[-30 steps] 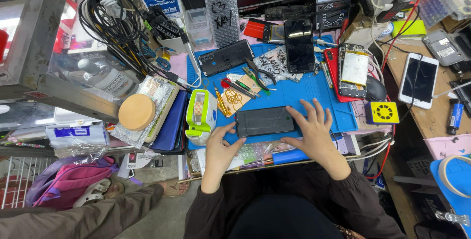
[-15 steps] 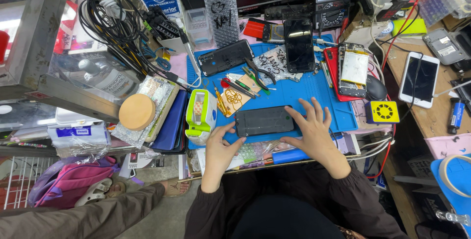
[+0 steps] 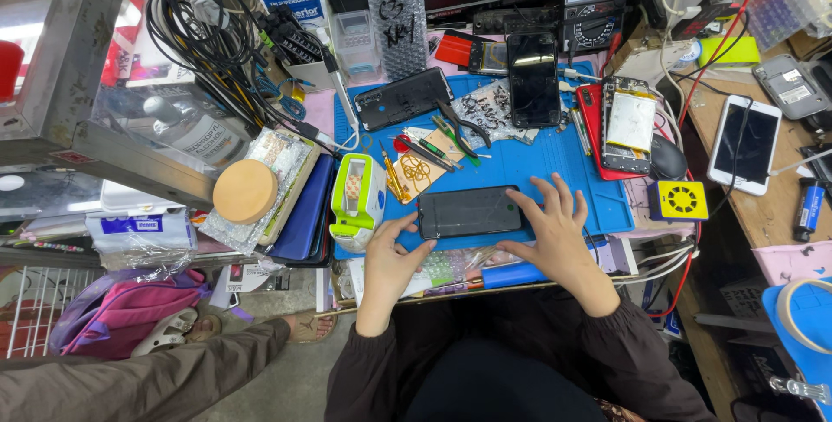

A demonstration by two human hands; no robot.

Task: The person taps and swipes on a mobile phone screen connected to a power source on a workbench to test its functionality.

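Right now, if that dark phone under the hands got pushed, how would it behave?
The dark phone looks flat and rigid, so it probably slides rather than rolls. Faint cracks suggest fragile glass. The blue mat likely grips it somewhat.

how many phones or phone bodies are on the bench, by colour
black, under both hands: 1, left hand, right hand
black, on the blue mat: 2
red, opened: 1
white: 1
total: 5

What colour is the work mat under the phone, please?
The mat under the phone is blue, clearest in the head view.
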